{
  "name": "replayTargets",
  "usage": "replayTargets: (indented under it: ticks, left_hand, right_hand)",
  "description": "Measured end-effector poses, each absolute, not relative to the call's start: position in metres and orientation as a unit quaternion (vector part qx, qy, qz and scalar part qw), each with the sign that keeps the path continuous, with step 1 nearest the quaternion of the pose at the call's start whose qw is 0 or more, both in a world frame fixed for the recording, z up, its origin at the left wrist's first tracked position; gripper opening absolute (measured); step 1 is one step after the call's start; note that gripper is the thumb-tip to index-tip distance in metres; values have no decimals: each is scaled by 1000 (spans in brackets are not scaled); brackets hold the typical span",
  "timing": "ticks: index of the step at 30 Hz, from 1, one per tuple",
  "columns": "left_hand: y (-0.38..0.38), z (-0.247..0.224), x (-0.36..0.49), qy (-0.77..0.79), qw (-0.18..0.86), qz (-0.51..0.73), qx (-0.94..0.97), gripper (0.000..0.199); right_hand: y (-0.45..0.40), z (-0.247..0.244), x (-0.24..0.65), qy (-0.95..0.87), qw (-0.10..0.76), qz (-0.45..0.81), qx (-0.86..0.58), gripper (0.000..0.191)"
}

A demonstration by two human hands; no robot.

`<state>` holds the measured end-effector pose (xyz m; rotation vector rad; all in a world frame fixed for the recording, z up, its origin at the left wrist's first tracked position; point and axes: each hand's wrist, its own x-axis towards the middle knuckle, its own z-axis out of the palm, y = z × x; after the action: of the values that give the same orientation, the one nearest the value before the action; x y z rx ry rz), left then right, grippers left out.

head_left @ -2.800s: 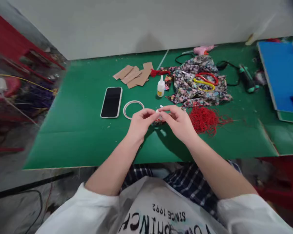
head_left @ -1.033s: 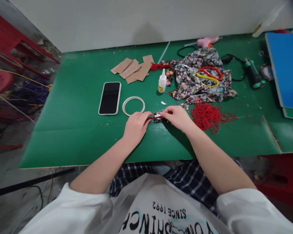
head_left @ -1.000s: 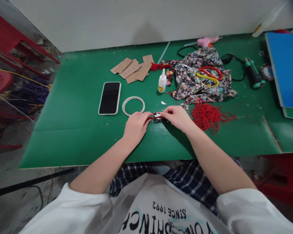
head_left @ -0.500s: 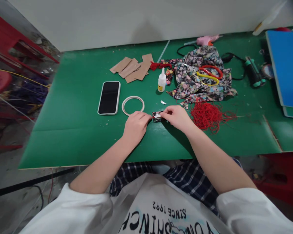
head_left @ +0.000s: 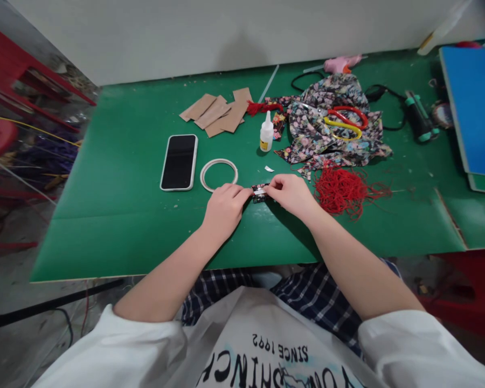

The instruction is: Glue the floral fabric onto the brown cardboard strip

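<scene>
Between my two hands a small piece of dark floral fabric [head_left: 259, 198] lies on the green table, with a short white strip [head_left: 259, 191] across it. My left hand [head_left: 225, 209] presses its fingertips on the fabric's left end. From the right, my right hand [head_left: 291, 195] pinches at the strip and the fabric's edge, its thumb and index finger together. A ring of white tape [head_left: 202, 176] rests just beyond my left hand. Beyond the fabric lies a small white scrap [head_left: 269, 169], and a white glue bottle [head_left: 266, 134] stands upright behind it.
A phone [head_left: 179, 163] lies at left, cardboard pieces [head_left: 214, 112] behind it. To the right are tangled red thread [head_left: 339, 191], floral cloth [head_left: 335, 97] with red-and-yellow scissors [head_left: 347, 123] on it, a pink glue gun [head_left: 338, 64], a black-and-green tool [head_left: 419, 117] and a blue board [head_left: 475, 108].
The view has shifted very slightly. Both hands stay at the fabric piece, with hardly any visible movement of the fingers.
</scene>
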<state>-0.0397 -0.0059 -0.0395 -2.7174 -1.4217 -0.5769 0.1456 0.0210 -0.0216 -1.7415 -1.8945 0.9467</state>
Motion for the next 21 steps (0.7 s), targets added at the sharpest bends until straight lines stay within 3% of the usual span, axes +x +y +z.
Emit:
replayTargets:
  ticks: [21]
  left_hand:
    - [-3,-36,-40,-418,92,-163,-889,27]
  right_hand:
    - [19,-27,139,-714,176,259,-626,21]
